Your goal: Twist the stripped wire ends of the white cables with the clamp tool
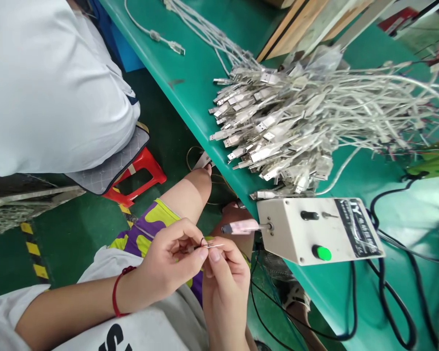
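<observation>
Both hands meet above the lap, fingertips nearly touching. My left hand (164, 261), with a red bracelet at the wrist, pinches thin wires (207, 245), one dark and one pale. My right hand (225, 287) has its thumb and index finger closed on the pale ends of these wires. Most of what lies inside the fingers is hidden. To the right of the hands, a beige box (285, 231) with a green button sits at the table edge, a pink-wrapped tip sticking out of its side towards them.
A large pile of USB cables (278, 126) covers part of the green table (190, 97). Black cords (354, 302) run behind and below the box. At the left, a person in white (58, 87) sits on a red stool (146, 170). A wooden box edge (292, 29) stands at the back.
</observation>
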{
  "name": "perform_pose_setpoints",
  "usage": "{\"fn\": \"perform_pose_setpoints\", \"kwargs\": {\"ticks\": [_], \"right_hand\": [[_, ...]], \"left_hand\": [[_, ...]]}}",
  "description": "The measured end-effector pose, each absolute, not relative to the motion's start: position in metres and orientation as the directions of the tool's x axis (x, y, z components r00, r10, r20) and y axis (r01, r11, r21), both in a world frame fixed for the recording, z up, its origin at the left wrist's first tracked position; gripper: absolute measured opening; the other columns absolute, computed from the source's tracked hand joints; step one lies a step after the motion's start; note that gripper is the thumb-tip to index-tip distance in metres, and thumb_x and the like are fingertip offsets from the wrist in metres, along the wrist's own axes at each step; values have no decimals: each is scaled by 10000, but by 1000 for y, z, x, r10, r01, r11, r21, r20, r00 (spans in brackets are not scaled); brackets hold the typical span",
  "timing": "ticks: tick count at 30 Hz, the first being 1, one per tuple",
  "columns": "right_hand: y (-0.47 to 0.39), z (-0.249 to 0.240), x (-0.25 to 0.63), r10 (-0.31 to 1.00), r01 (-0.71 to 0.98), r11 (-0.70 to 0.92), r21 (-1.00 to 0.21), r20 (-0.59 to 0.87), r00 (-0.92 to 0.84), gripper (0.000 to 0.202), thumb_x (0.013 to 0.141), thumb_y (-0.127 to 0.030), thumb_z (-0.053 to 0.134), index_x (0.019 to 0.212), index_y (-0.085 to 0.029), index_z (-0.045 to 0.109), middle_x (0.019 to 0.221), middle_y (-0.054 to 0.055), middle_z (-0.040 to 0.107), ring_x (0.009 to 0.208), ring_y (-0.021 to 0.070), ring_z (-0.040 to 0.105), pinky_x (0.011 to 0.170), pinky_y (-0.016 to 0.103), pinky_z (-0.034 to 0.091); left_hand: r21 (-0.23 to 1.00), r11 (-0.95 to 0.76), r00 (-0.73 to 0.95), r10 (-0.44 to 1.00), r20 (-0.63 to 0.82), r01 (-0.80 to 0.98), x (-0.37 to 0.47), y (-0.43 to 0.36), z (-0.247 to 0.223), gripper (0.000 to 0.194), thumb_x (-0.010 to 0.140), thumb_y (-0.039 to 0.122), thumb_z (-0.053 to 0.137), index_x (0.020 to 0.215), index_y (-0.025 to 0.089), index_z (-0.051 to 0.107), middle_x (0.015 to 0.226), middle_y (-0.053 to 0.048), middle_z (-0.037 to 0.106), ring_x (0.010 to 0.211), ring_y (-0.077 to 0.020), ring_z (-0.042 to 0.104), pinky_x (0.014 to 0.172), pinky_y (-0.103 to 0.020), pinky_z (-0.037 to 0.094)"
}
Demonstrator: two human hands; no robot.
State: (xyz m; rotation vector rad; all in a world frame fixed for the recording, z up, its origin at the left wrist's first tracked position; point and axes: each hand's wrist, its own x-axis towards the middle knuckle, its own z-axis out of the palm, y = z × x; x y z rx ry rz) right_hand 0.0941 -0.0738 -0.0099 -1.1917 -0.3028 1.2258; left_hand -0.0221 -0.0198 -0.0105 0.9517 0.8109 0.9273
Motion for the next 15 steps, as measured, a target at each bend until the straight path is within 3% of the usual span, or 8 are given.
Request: {"fn": "perform_pose_setpoints", "kwargs": {"ticks": [15], "right_hand": [[-73, -9, 96, 818, -511, -91, -855, -357, 451, 216, 863, -423, 956, 857, -245, 834, 714, -19, 637, 602, 92, 443, 587, 204, 410]], "left_hand": [[905, 336, 462, 867, -188, -261, -22, -17, -10, 64, 978, 157, 743, 945, 203, 713, 830, 2, 670, 695, -102, 596, 613, -156, 475]]}}
